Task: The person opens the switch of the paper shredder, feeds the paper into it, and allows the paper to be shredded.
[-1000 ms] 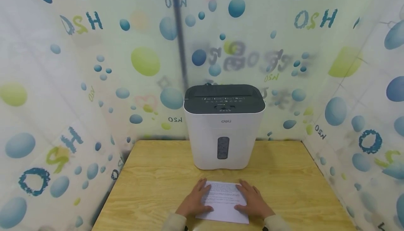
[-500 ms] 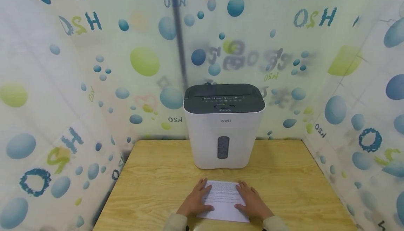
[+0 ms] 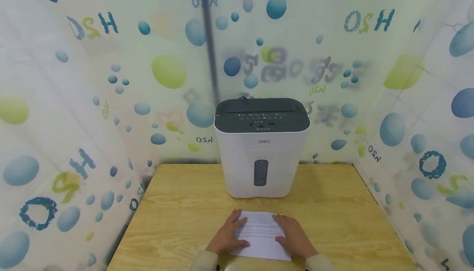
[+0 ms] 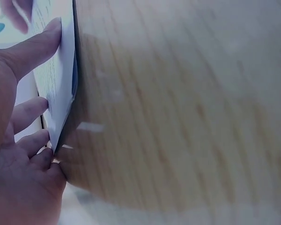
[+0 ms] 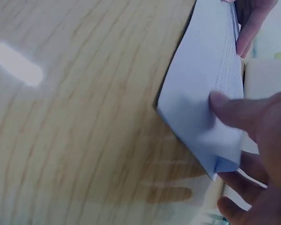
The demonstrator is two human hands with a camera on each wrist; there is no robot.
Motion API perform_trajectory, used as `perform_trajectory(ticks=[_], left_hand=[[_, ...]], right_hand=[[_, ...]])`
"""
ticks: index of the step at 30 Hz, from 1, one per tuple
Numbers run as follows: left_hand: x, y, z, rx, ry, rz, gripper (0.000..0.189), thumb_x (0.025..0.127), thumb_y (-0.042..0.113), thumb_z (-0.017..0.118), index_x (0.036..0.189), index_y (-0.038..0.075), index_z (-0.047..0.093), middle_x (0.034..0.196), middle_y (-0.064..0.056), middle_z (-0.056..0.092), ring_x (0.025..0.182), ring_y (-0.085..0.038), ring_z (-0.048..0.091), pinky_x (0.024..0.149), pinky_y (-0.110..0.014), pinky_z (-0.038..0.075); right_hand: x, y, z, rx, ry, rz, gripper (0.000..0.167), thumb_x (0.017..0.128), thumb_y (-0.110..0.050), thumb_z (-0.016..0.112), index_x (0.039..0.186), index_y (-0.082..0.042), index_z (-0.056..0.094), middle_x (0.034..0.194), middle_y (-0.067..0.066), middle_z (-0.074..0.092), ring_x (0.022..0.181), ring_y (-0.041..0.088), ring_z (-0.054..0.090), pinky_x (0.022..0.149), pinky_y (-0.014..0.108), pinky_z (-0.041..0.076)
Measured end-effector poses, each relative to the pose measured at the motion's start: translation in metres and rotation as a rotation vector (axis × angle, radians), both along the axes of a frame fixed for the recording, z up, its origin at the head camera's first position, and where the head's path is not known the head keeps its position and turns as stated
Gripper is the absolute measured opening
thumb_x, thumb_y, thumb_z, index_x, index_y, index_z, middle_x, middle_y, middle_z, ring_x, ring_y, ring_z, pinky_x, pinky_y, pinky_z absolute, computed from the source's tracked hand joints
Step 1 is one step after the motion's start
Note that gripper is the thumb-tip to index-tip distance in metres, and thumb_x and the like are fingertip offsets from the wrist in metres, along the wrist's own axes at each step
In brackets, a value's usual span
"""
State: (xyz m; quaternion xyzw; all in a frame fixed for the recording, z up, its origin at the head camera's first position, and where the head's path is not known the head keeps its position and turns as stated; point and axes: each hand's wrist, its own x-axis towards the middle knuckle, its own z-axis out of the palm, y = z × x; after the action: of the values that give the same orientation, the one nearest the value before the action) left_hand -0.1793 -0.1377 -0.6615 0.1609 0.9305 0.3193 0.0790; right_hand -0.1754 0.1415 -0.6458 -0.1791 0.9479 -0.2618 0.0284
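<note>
A printed sheet of paper (image 3: 259, 242) lies on the wooden table between both hands, its text toward the far edge. My left hand (image 3: 227, 236) rests along its left side, thumb on top and fingers loosely extended at the edge. In the left wrist view the left thumb (image 4: 37, 49) presses lightly on the white face. At the opposite side my right hand (image 3: 295, 237) holds the sheet, fingers bent at its far right corner. The right wrist view shows the right thumb (image 5: 239, 110) over the paper, with a near corner bent up and fingers behind it.
A white paper shredder (image 3: 237, 160) with a dark top stands just beyond the sheet, on the wooden table (image 3: 177, 205). Patterned curtains (image 3: 140, 98) with bubbles and lettering enclose the table at the back and on both sides.
My right hand has shifted slightly inward, its fingers drawing in and bending at the paper's far right corner. The left hand and the sheet stay almost where they were.
</note>
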Motion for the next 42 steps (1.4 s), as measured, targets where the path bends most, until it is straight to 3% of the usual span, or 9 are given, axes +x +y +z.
perform_trajectory(ticks=[5, 10, 13, 17, 26, 31, 35, 42], left_hand=[[0.002, 0.0, 0.002, 0.017, 0.033, -0.007, 0.087, 0.071, 0.037, 0.092, 0.147, 0.014, 0.057, 0.167, -0.011, 0.034, 0.156, -0.039, 0.025, 0.12, -0.056, 0.032], [0.004, 0.0, 0.005, 0.041, 0.085, -0.024, 0.1, 0.067, 0.038, 0.094, 0.153, 0.013, 0.048, 0.163, -0.018, 0.038, 0.152, -0.044, 0.031, 0.117, -0.06, 0.035], [0.002, -0.001, 0.005, 0.065, 0.1, -0.017, 0.109, 0.064, 0.038, 0.096, 0.155, 0.009, 0.043, 0.16, -0.019, 0.039, 0.148, -0.043, 0.035, 0.116, -0.059, 0.037], [0.0, -0.003, 0.003, 0.092, 0.128, 0.017, 0.113, 0.06, 0.036, 0.098, 0.155, 0.007, 0.042, 0.154, -0.017, 0.042, 0.142, -0.038, 0.04, 0.115, -0.055, 0.041], [-0.003, -0.006, 0.004, 0.164, 0.225, 0.109, 0.079, 0.07, 0.016, 0.092, 0.14, 0.009, 0.058, 0.132, -0.011, 0.052, 0.123, -0.029, 0.052, 0.105, -0.05, 0.049], [-0.007, -0.01, 0.005, 0.212, 0.32, 0.092, 0.036, 0.078, 0.007, 0.085, 0.108, 0.006, 0.066, 0.104, -0.008, 0.067, 0.092, -0.017, 0.059, 0.079, -0.03, 0.053], [-0.012, -0.013, 0.005, 0.326, 0.255, 0.093, 0.014, 0.086, 0.004, 0.079, 0.095, 0.006, 0.068, 0.09, -0.006, 0.071, 0.077, -0.002, 0.058, 0.065, -0.02, 0.051], [-0.016, -0.012, 0.01, 0.464, 0.105, 0.157, 0.011, 0.088, 0.009, 0.078, 0.09, 0.007, 0.068, 0.09, -0.006, 0.074, 0.077, -0.002, 0.063, 0.068, -0.021, 0.054]], right_hand=[[-0.004, -0.006, 0.003, -0.054, 0.075, -0.104, 0.057, 0.079, -0.006, 0.084, 0.132, -0.006, 0.063, 0.116, 0.009, 0.067, 0.106, 0.026, 0.063, 0.095, 0.05, 0.054], [-0.01, -0.004, 0.006, -0.184, 0.081, -0.184, 0.026, 0.085, -0.004, 0.077, 0.11, -0.008, 0.07, 0.094, -0.001, 0.065, 0.083, 0.011, 0.057, 0.072, 0.03, 0.052], [-0.015, 0.001, 0.009, -0.292, 0.028, -0.224, 0.015, 0.09, -0.003, 0.074, 0.1, -0.014, 0.072, 0.089, -0.005, 0.067, 0.077, 0.006, 0.057, 0.067, 0.023, 0.049], [-0.018, 0.008, 0.012, -0.363, -0.042, -0.255, 0.017, 0.092, -0.005, 0.073, 0.095, -0.021, 0.074, 0.094, -0.007, 0.073, 0.082, 0.005, 0.062, 0.073, 0.022, 0.052], [-0.018, 0.017, 0.012, -0.447, -0.083, -0.263, 0.015, 0.09, -0.007, 0.076, 0.093, -0.022, 0.076, 0.099, -0.003, 0.077, 0.09, 0.008, 0.068, 0.079, 0.023, 0.055], [-0.02, 0.023, 0.013, -0.496, -0.144, -0.257, 0.009, 0.091, -0.008, 0.075, 0.096, -0.016, 0.077, 0.098, 0.002, 0.077, 0.087, 0.009, 0.068, 0.072, 0.022, 0.055], [-0.022, 0.024, 0.017, -0.513, -0.204, -0.305, 0.006, 0.093, -0.01, 0.074, 0.099, -0.009, 0.075, 0.096, 0.004, 0.076, 0.085, 0.012, 0.068, 0.069, 0.025, 0.057], [-0.024, 0.026, 0.024, -0.556, -0.274, -0.396, 0.015, 0.095, -0.015, 0.073, 0.102, -0.002, 0.073, 0.096, 0.007, 0.075, 0.086, 0.015, 0.068, 0.072, 0.031, 0.06]])
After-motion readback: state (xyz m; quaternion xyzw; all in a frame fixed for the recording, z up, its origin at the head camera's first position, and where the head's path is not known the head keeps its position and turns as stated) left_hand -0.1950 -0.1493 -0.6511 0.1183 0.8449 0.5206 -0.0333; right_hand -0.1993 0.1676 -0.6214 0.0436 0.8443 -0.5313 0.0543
